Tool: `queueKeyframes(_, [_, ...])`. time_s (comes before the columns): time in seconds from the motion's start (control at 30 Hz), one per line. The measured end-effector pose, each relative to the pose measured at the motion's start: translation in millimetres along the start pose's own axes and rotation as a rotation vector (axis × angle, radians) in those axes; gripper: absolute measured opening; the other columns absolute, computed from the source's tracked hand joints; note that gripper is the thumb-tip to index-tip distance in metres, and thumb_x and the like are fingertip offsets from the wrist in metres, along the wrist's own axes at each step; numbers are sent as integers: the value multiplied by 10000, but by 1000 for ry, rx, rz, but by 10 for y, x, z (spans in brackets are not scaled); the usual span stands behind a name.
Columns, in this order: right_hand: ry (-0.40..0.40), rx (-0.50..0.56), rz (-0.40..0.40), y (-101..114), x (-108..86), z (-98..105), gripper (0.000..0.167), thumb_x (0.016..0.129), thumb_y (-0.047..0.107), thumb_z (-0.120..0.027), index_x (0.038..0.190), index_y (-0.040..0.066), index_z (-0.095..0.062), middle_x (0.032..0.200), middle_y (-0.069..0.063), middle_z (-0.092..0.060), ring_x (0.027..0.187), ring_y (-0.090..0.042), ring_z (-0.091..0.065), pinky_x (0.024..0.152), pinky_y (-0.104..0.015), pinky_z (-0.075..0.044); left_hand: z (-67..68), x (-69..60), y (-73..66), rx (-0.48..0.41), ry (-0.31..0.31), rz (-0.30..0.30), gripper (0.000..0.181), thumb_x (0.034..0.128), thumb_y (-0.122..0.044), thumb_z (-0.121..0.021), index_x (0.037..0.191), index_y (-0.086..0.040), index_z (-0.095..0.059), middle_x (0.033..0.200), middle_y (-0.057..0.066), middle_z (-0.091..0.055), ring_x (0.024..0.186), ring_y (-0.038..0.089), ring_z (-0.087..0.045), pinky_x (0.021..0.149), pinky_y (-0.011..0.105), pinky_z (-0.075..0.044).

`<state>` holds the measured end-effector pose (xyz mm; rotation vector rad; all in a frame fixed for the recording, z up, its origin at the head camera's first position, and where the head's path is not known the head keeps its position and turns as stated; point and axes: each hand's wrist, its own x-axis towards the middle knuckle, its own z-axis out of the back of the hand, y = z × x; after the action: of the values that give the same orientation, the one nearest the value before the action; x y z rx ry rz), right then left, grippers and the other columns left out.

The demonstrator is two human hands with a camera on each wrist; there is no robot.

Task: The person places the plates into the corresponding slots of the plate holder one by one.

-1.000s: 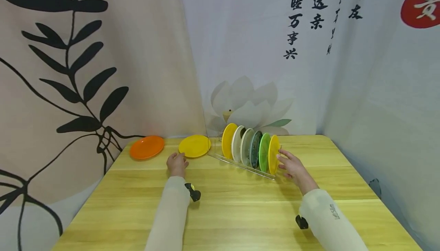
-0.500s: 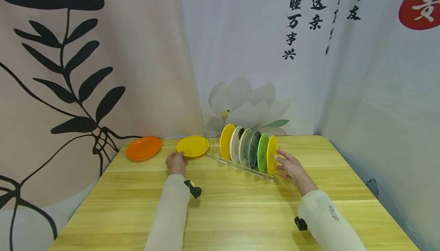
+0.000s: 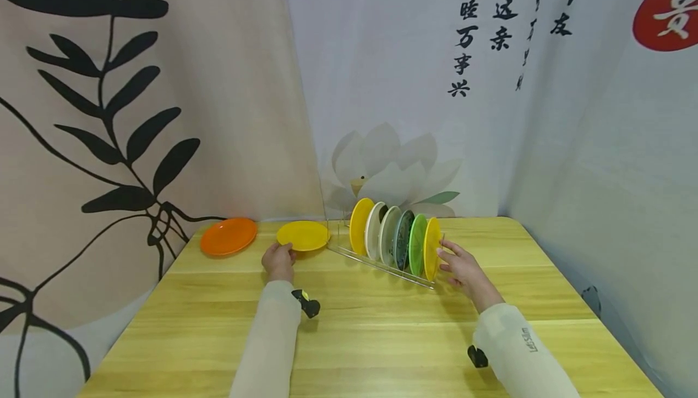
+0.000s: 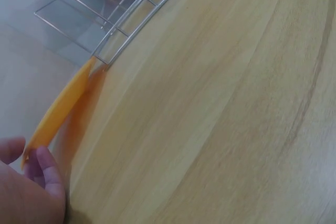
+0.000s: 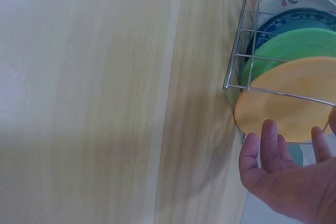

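Observation:
My left hand [image 3: 279, 261] pinches the near left edge of a yellow plate [image 3: 303, 236] just left of the wire dish rack [image 3: 382, 266]. In the left wrist view the plate [image 4: 62, 107] looks slightly tilted, its far end beside the rack's wires. Several plates stand upright in the rack: a yellow one [image 3: 361, 227], two whitish ones, a dark patterned one [image 3: 403, 240], a green one [image 3: 417, 244]. At the rack's right end is another yellow plate [image 3: 432, 249]. Beside it my right hand [image 3: 465, 269] has its fingers spread; whether they touch the plate I cannot tell.
An orange plate [image 3: 228, 237] lies flat at the table's back left corner. Behind the wooden table [image 3: 382, 337] hangs a printed curtain [image 3: 245, 113], close to the back edge and the right side.
The yellow plate by my left hand now shows its near edge raised and has shifted slightly left. My left fingers have moved onto its edge. The right hand stays beside the rack.

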<state>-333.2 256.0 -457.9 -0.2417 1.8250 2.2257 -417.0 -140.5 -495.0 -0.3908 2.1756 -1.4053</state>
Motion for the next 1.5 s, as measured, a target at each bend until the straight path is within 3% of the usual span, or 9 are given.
queueKeyframes(0.3, [-1, 8, 1, -12, 4, 5, 590, 1047, 374, -481, 1571, 192, -281, 1542, -168, -316, 1308, -381, -409, 820, -397, -406, 32, 14, -8, 73, -6, 5, 363, 951, 0, -570, 1311, 49, -573, 1007, 121, -548, 823, 244, -535, 869, 389, -493])
queueKeyframes(0.5, [1, -3, 17, 2, -13, -7, 596, 1048, 378, -476, 1571, 173, -277, 1541, -188, -298, 1297, -384, -415, 751, -348, -421, 61, 31, -34, 28, 26, 39, 489, 960, 28, -522, 1445, 11, -463, 1359, 161, -508, 1064, 263, -539, 971, 382, -493])
queueKeyframes(0.6, [0, -1, 24, 2, -24, -7, 598, 1048, 371, -477, 1570, 162, -275, 1542, -201, -284, 1296, -390, -414, 715, -323, -424, 62, 38, -47, 13, 41, 58, 527, 965, 27, -512, 1481, -25, -421, 1449, 149, -459, 1146, 262, -534, 992, 372, -492])
queueKeyframes(1.03, [4, 12, 15, -2, -9, 0, 590, 1051, 362, -474, 1573, 175, -273, 1550, -196, -279, 1310, -397, -400, 739, -338, -413, 145, -13, -150, 15, 119, 46, 546, 979, -11, -485, 1490, -71, -302, 1482, 170, -352, 1209, 307, -504, 990, 418, -499])
queueKeyframes(1.5, [-12, -6, 31, 19, -20, -25, 579, 1054, 341, -469, 1569, 160, -278, 1534, -199, -300, 1296, -391, -415, 765, -360, -426, 225, 0, -305, 27, 175, -25, 553, 976, -5, -526, 1485, -86, -327, 1391, 194, -428, 1155, 323, -535, 993, 468, -491])
